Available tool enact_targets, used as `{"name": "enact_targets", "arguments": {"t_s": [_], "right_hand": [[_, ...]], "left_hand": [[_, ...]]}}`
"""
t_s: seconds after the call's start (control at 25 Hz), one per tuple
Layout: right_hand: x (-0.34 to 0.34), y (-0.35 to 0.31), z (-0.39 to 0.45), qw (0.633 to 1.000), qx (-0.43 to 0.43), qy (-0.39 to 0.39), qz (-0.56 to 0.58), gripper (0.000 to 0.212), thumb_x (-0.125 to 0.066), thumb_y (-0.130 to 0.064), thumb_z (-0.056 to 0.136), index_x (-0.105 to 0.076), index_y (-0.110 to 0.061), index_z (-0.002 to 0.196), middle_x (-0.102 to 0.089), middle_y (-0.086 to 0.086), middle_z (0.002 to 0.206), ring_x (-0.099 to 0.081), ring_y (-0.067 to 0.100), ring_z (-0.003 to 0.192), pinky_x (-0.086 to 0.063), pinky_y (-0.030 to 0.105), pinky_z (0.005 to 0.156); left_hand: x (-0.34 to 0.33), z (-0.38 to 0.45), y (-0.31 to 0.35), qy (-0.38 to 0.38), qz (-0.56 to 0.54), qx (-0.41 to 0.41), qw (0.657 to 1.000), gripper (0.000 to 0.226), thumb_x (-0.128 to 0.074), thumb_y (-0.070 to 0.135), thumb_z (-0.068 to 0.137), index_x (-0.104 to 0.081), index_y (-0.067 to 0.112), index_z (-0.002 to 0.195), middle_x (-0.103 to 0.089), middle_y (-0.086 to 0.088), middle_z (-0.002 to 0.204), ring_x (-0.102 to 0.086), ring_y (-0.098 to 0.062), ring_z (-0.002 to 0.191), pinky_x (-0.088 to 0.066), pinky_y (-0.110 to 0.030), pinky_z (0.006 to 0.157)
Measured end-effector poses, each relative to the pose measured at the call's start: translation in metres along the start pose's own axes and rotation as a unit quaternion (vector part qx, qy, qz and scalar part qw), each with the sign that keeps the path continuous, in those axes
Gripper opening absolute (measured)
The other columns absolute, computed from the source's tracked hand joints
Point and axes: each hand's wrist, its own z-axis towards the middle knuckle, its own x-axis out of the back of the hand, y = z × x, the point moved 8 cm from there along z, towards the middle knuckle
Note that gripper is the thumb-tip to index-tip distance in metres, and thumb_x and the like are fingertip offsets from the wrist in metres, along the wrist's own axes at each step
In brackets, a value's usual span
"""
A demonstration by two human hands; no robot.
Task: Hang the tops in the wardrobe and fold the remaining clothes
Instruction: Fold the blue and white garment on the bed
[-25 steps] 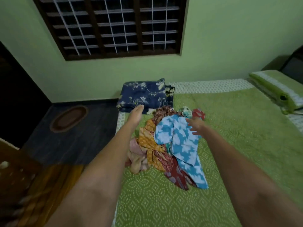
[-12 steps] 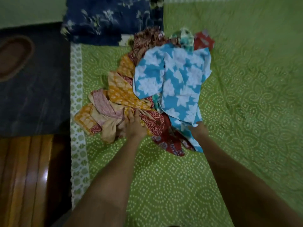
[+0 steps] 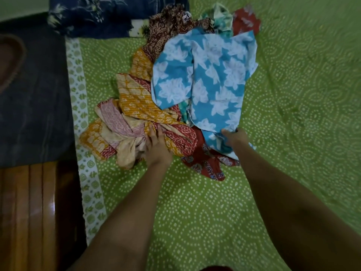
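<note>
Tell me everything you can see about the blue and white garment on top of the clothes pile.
The blue and white garment is thin, soft-looking cloth, sky blue with large white flower-like shapes. It lies crumpled and unfolded on top of the clothes pile on the green bedspread, overlapping the orange and red pieces beside it. Its shape as a garment cannot be told. The right hand grips its near edge, bunching the cloth there; the left hand is on other fabric, not on it.
</note>
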Motion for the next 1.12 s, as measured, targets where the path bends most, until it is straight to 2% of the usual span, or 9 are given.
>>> {"name": "enact_targets", "arguments": {"t_s": [0.24, 0.4, 0.48, 0.56, 0.68, 0.8, 0.88, 1.0, 1.12], "right_hand": [[0.035, -0.077, -0.083, 0.969, 0.175, 0.039, -0.169, 0.044, -0.041, -0.041, 0.099, -0.059, -0.005, 0.117, -0.053, 0.014, 0.127, -0.044, 0.036, 0.121, -0.036, 0.044, 0.099], [0.101, -0.144, -0.185, 0.944, 0.306, 0.090, -0.086, 0.037, -0.043, -0.037, 0.100, -0.061, -0.005, 0.105, -0.048, 0.012, 0.131, -0.046, 0.033, 0.120, -0.034, 0.047, 0.100], [0.138, -0.180, -0.252, 0.921, 0.364, 0.104, -0.087, 0.034, -0.043, -0.036, 0.100, -0.057, -0.009, 0.085, -0.055, 0.014, 0.114, -0.052, 0.034, 0.109, -0.035, 0.045, 0.092], [0.169, -0.211, -0.323, 0.908, 0.411, 0.071, -0.033, 0.034, -0.044, -0.036, 0.100, -0.054, -0.010, 0.080, -0.059, 0.017, 0.089, -0.058, 0.038, 0.096, -0.038, 0.040, 0.080], [0.218, -0.247, -0.434, 0.870, 0.492, 0.020, 0.039, 0.036, -0.047, -0.033, 0.099, -0.062, 0.000, 0.103, -0.061, 0.019, 0.096, -0.057, 0.032, 0.094, -0.043, 0.039, 0.081], [0.268, -0.264, -0.522, 0.838, 0.534, -0.018, 0.109, 0.031, -0.051, -0.030, 0.098, -0.055, -0.014, 0.071, -0.055, 0.002, 0.072, -0.052, 0.020, 0.074, -0.040, 0.033, 0.072], [0.295, -0.263, -0.563, 0.821, 0.543, -0.056, 0.164, 0.032, -0.051, -0.025, 0.098, -0.052, -0.018, 0.067, -0.055, -0.002, 0.067, -0.052, 0.013, 0.065, -0.043, 0.028, 0.067], [0.326, -0.253, -0.598, 0.798, 0.533, -0.093, 0.266, 0.031, -0.052, -0.026, 0.098, -0.058, -0.013, 0.071, -0.061, -0.001, 0.058, -0.058, 0.011, 0.051, -0.048, 0.020, 0.056], [0.343, -0.236, -0.604, 0.809, 0.510, -0.069, 0.284, 0.033, -0.053, -0.030, 0.097, -0.058, -0.009, 0.072, -0.061, 0.000, 0.056, -0.058, 0.011, 0.048, -0.047, 0.023, 0.057]], "left_hand": [[0.055, -0.048, 0.036, 0.003, 0.033, -0.043, 0.999, 0.091, -0.054, 0.027, 0.093, 0.017, 0.019, 0.150, 0.032, 0.007, 0.153, 0.016, -0.030, 0.145, -0.009, -0.048, 0.118], [0.138, -0.102, 0.066, 0.001, 0.046, -0.092, 0.995, 0.075, -0.046, 0.030, 0.097, 0.003, 0.016, 0.153, 0.019, 0.003, 0.158, 0.011, -0.026, 0.147, -0.004, -0.046, 0.118], [0.190, -0.135, 0.078, 0.023, 0.003, -0.126, 0.992, 0.071, -0.045, 0.030, 0.098, -0.002, 0.016, 0.153, 0.009, 0.001, 0.160, 0.001, -0.028, 0.147, -0.013, -0.045, 0.119], [0.244, -0.169, 0.095, 0.055, -0.053, -0.159, 0.984, 0.071, -0.047, 0.027, 0.098, -0.004, 0.018, 0.154, 0.002, 0.002, 0.161, -0.010, -0.029, 0.146, -0.023, -0.042, 0.116], [0.328, -0.226, 0.115, 0.118, -0.126, -0.214, 0.962, 0.080, -0.050, 0.010, 0.092, 0.000, 0.023, 0.153, -0.002, 0.003, 0.161, -0.013, -0.028, 0.146, -0.030, -0.044, 0.113], [0.408, -0.292, 0.123, 0.229, -0.183, -0.257, 0.921, 0.075, -0.051, 0.009, 0.092, -0.010, 0.029, 0.152, 0.001, 0.011, 0.160, -0.015, -0.024, 0.146, -0.036, -0.049, 0.107], [0.444, -0.328, 0.121, 0.274, -0.206, -0.279, 0.897, 0.072, -0.053, 0.012, 0.093, -0.014, 0.029, 0.151, -0.004, 0.009, 0.160, -0.018, -0.022, 0.143, -0.032, -0.047, 0.108], [0.463, -0.364, 0.124, 0.180, -0.313, -0.351, 0.864, 0.078, -0.075, 0.027, 0.078, -0.030, 0.025, 0.141, -0.043, 0.000, 0.139, -0.043, -0.020, 0.126, -0.038, -0.039, 0.103], [0.452, -0.391, 0.120, 0.085, -0.239, -0.380, 0.889, 0.034, -0.075, 0.023, 0.082, -0.062, 0.012, 0.111, -0.065, -0.002, 0.105, -0.061, -0.019, 0.100, -0.047, -0.026, 0.078]]}}
